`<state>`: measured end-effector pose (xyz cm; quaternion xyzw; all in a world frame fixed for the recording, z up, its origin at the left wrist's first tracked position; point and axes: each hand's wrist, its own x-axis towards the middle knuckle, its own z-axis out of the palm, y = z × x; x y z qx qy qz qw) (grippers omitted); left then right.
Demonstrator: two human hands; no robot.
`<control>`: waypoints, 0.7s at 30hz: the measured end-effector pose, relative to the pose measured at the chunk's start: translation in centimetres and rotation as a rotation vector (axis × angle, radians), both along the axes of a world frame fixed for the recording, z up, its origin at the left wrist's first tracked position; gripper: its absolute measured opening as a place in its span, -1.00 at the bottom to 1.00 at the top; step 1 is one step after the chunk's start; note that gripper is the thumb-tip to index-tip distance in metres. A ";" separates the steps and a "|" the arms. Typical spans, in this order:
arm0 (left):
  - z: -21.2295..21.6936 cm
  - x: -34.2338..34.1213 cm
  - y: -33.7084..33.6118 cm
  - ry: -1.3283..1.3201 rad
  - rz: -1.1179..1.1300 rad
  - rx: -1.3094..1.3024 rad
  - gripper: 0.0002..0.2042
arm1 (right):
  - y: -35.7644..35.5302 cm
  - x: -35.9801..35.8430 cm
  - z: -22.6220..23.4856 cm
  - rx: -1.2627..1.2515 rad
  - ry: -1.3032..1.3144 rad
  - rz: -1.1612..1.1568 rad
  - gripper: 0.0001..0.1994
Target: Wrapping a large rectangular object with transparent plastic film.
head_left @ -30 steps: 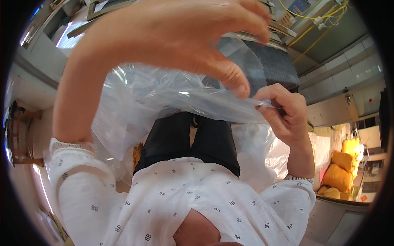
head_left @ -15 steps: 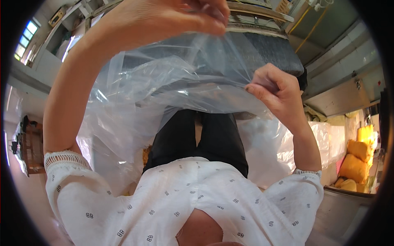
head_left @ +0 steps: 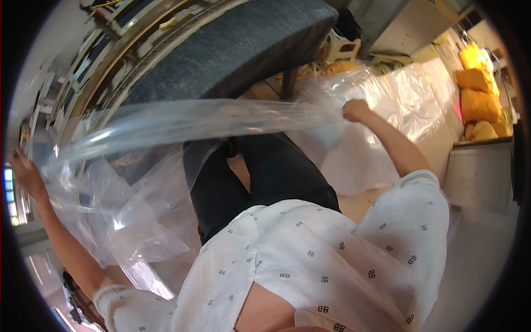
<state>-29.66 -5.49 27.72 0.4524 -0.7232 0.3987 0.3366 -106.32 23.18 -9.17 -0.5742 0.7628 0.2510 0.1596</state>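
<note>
A long sheet of clear plastic film [head_left: 221, 119] stretches across in front of me, pulled between my hands and gathered into folds towards the right. My right hand [head_left: 357, 110] is closed round its bunched end. Far out at the left edge, my left hand [head_left: 26, 172] grips the other end, its fingers partly blurred. Loose film [head_left: 127, 205] hangs from the left part of the sheet down beside my legs. Both arms are spread wide.
A bench with a dark grey padded cover [head_left: 221, 50] stands ahead. More clear film [head_left: 415, 99] lies in a heap on the right, over the floor. Yellow-orange bundles [head_left: 480, 102] are stacked at far right, and a pale plastic stool [head_left: 344, 48] stands behind the bench end.
My hands have moved far apart, the left outward to the left edge, drawing the film into a long taut strip. The view has turned to the right.
</note>
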 end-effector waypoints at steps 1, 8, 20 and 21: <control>-3.3 3.4 -0.5 -0.098 0.171 0.078 -0.75 | 0.2 -3.2 -0.9 -0.029 0.127 -0.076 -0.79; -23.3 21.4 5.1 0.045 0.657 0.466 -0.76 | -12.5 -19.6 16.2 -0.951 0.449 0.004 -0.83; -29.6 30.3 5.1 0.173 0.846 0.537 -0.74 | -25.9 -0.9 10.1 -1.399 -0.108 0.140 -0.47; -30.6 30.8 4.9 0.179 0.841 0.546 -0.74 | -26.3 -1.0 10.6 -1.323 -0.083 0.156 -0.47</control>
